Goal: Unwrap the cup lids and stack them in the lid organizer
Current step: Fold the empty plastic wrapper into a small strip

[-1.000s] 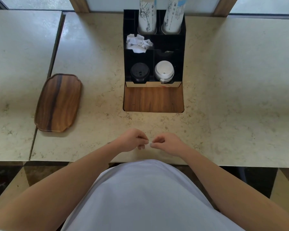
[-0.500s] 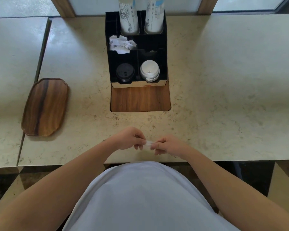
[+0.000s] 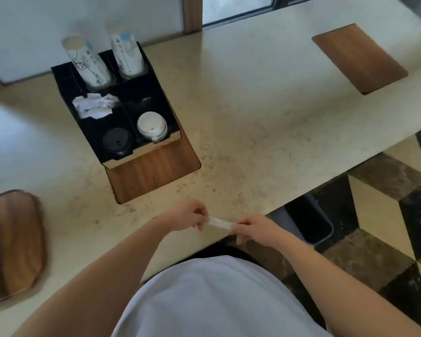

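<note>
A thin strip of clear wrap [image 3: 219, 224] is being pinched at each end, by the left hand [image 3: 185, 216] and the right hand [image 3: 254, 230], its long axis running left to right at the counter's [image 3: 265, 132] near edge. The lids [image 3: 152, 125] are sitting far left in the organizer [image 3: 83, 122], nearer the left hand.

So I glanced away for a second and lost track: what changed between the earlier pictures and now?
The left hand and right hand have drawn apart, stretching the clear wrapper strip they pinch into a longer band. The view has also swung right, showing a bin under the counter. The black lids, white lids and crumpled paper in the organizer are unchanged.
</note>
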A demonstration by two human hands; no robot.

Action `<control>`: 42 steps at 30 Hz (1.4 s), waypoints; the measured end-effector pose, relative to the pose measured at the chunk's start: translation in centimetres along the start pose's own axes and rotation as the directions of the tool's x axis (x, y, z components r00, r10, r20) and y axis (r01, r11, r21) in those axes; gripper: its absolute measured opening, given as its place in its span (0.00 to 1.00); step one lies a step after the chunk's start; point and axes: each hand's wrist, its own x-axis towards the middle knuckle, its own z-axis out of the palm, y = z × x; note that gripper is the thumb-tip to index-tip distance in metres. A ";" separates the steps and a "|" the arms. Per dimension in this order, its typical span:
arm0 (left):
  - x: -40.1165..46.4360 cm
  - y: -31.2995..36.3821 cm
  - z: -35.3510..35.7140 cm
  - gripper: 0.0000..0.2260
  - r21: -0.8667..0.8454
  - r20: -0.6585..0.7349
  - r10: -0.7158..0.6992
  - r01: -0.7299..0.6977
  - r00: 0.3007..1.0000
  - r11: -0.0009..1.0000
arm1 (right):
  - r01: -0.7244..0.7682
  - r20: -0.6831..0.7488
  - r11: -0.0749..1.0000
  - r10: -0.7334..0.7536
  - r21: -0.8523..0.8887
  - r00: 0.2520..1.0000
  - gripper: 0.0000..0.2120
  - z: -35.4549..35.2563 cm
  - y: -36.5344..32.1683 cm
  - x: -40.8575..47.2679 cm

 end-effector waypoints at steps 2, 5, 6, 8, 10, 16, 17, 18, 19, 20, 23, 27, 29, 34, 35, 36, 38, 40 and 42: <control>1.0 0.9 1.3 0.03 -0.033 0.042 0.010 -0.009 0.999 0.999 | -0.038 -0.080 0.999 0.039 0.009 0.996 0.13 -0.2 1.6 -1.9; 2.9 2.4 3.5 0.04 -0.047 0.108 0.053 -0.048 0.993 0.998 | -0.098 -0.210 0.994 0.106 0.050 0.972 0.13 0.0 4.1 -4.6; 3.5 2.8 3.9 0.05 -0.042 0.115 0.068 -0.063 0.991 0.997 | -0.104 -0.231 0.992 0.119 0.075 0.966 0.12 0.3 4.7 -5.3; 4.4 3.9 4.7 0.05 -0.024 0.128 0.094 -0.092 0.987 0.995 | -0.116 -0.266 0.980 0.156 0.159 0.951 0.10 1.3 5.9 -6.5; 4.8 4.9 5.3 0.06 -0.002 0.125 0.101 -0.102 0.987 0.995 | -0.130 -0.305 0.958 0.208 0.256 0.929 0.10 2.4 6.7 -7.4; 6.0 7.3 6.5 0.09 0.012 0.090 0.055 -0.056 0.994 0.998 | -0.028 -0.458 0.884 0.269 0.467 0.847 0.06 3.0 8.3 -8.7; 6.5 8.2 6.5 0.09 0.005 0.076 0.054 -0.054 0.996 0.999 | 0.000 -0.487 0.864 0.284 0.504 0.826 0.06 2.6 8.7 -8.9; 6.9 9.1 6.7 0.10 0.007 0.056 0.051 -0.051 0.997 0.999 | 0.021 -0.511 0.843 0.305 0.537 0.803 0.06 2.1 9.1 -9.0; 7.4 10.2 6.9 0.10 0.011 0.037 0.052 -0.052 0.998 0.999 | 0.037 -0.531 0.827 0.326 0.562 0.782 0.05 1.5 9.7 -9.1; 8.0 11.3 7.1 0.11 0.011 0.025 0.054 -0.054 0.998 0.998 | 0.048 -0.549 0.813 0.347 0.580 0.760 0.05 1.0 10.4 -9.2; 9.8 14.7 8.6 0.13 0.032 0.017 0.043 -0.043 0.999 0.999 | 0.077 -0.586 0.778 0.400 0.624 0.705 0.05 -0.9 13.4 -9.6; 11.8 20.0 11.6 0.16 0.113 -0.027 0.051 -0.047 0.998 0.992 | 0.114 -0.579 0.719 0.444 0.686 0.684 0.05 -4.5 17.9 -11.0; 12.9 22.5 13.1 0.14 0.135 -0.034 0.061 -0.056 0.998 0.989 | 0.132 -0.566 0.694 0.445 0.708 0.694 0.05 -6.5 20.0 -11.8; 15.8 26.8 15.9 0.08 0.093 -0.056 0.056 -0.051 0.997 0.994 | 0.159 -0.543 0.638 0.468 0.754 0.697 0.05 -11.3 23.9 -13.0; 16.6 27.5 16.5 0.07 0.088 -0.054 0.055 -0.050 0.997 0.995 | 0.170 -0.541 0.623 0.473 0.763 0.695 0.06 -12.2 24.7 -13.2; 17.2 27.9 16.9 0.07 0.084 -0.044 0.056 -0.052 0.997 0.995 | 0.181 -0.540 0.611 0.476 0.771 0.694 0.07 -12.8 25.2 -13.3; 18.5 28.7 17.9 0.06 0.099 -0.016 0.053 -0.051 0.998 0.994 | 0.199 -0.525 0.568 0.496 0.799 0.692 0.07 -14.0 26.5 -13.7; 19.8 29.5 18.7 0.06 0.129 -0.009 0.063 -0.061 0.998 0.990 | 0.213 -0.496 0.501 0.540 0.839 0.680 0.05 -14.7 27.6 -13.6; 21.2 30.1 19.1 0.07 0.222 -0.044 0.122 -0.110 0.992 0.969 | 0.226 -0.455 0.421 0.590 0.878 0.667 0.05 -15.0 28.4 -13.1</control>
